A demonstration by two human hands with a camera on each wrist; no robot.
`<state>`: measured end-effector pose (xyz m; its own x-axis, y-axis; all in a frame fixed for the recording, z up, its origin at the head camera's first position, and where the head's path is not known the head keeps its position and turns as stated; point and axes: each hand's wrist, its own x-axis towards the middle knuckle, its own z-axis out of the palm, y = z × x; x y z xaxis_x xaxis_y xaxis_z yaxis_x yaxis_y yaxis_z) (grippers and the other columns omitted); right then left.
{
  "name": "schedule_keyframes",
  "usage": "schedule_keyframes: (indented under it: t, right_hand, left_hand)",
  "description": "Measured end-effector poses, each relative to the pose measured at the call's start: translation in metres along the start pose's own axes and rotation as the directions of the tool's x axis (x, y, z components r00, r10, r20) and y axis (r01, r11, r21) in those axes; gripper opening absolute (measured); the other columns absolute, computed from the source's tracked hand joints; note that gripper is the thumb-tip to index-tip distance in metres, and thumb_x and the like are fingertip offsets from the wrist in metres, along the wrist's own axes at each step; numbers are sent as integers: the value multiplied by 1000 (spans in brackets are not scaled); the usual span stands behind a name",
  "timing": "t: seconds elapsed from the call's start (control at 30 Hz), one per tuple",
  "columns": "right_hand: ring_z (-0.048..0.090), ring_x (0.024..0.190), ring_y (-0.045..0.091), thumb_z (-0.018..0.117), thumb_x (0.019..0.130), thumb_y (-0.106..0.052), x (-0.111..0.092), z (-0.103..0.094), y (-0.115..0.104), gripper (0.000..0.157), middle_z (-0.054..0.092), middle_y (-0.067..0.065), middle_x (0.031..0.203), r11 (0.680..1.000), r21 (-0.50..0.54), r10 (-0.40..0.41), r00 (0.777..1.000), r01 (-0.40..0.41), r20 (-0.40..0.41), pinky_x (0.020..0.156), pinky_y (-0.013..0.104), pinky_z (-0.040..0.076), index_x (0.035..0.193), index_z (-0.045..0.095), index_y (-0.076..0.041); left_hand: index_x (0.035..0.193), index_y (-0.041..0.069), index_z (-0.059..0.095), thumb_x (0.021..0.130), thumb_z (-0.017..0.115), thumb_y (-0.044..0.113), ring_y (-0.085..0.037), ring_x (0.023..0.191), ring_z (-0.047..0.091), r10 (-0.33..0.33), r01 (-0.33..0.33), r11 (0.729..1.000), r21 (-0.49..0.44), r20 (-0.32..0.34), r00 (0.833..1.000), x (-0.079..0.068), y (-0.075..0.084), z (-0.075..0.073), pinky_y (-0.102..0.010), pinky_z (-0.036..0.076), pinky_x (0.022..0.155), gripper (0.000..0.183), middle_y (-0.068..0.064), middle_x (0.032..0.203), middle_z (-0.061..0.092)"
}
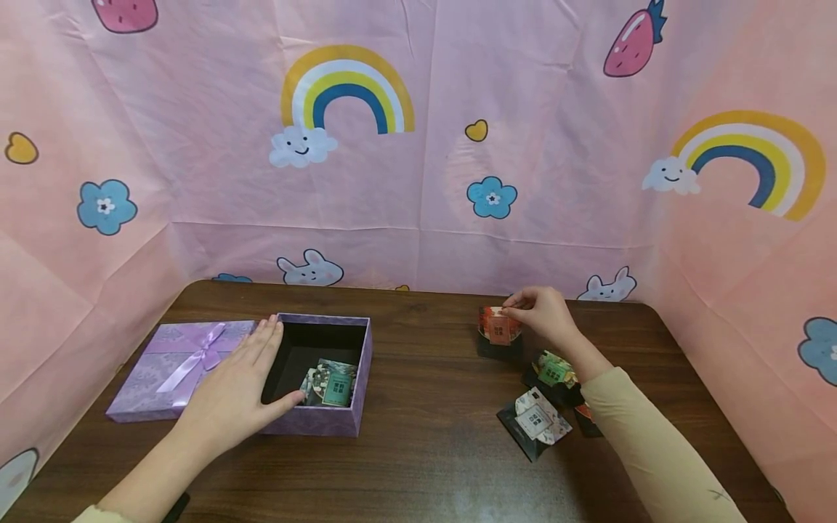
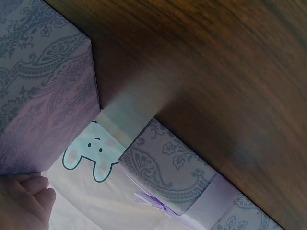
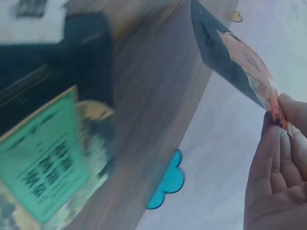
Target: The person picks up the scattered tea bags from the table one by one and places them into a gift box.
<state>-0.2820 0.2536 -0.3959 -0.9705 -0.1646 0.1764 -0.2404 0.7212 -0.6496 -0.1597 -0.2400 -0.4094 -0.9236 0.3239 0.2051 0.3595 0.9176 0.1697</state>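
My right hand (image 1: 544, 318) pinches the upper edge of a small black packet with a red-orange label (image 1: 500, 328). In the right wrist view, thumb and fingers hold this packet (image 3: 247, 64) by one end, tilted. My left hand (image 1: 232, 385) rests against the left side of a purple patterned box (image 1: 365, 378), its fingers straight and its thumb over the front rim. Inside the box lie packets with a dark green label (image 1: 337, 388). Near the right hand, a green-labelled packet (image 1: 554, 370) and a white-labelled packet (image 1: 538, 419) lie on the table.
A purple lid (image 1: 147, 370) with a ribbon bow lies left of the box, partly behind the left hand. Another red-labelled packet (image 1: 586, 418) is half hidden by the right sleeve. Patterned pink cloth (image 1: 418, 181) stands behind the brown table (image 1: 425, 465).
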Motion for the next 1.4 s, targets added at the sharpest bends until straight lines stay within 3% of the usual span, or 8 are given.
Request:
schedule_keyframes:
  t: [0.57, 0.97, 1.4]
  right_hand:
    - [75, 76, 17, 83, 94, -15, 7, 20, -52, 8, 82, 12, 90, 994, 77, -81, 996, 84, -48, 70, 35, 63, 97, 84, -8]
    - [76, 74, 17, 82, 94, -14, 11, 39, -88, 6, 82, 11, 88, 972, 151, -172, 983, 180, -66, 67, 31, 61, 95, 84, -8]
    - [74, 70, 14, 81, 94, -12, 20, 46, -140, 5, 82, 10, 86, 935, 227, -258, 962, 271, -84, 64, 25, 58, 94, 83, -8]
  left_hand:
    - [166, -6, 24, 94, 67, 66, -46, 161, 28, 30, -30, 999, 26, 0, 1000, 0, -1, 0, -61, 31, 129, 110, -26, 174, 24]
    - [165, -7, 25, 95, 66, 67, -45, 161, 28, 56, -57, 997, 61, 10, 998, 1, -2, -2, -57, 27, 132, 110, -27, 174, 24]
    - [165, -7, 26, 95, 65, 67, -46, 160, 29, 64, -65, 995, 77, 10, 998, -1, -2, -3, -51, 19, 136, 109, -28, 174, 24]
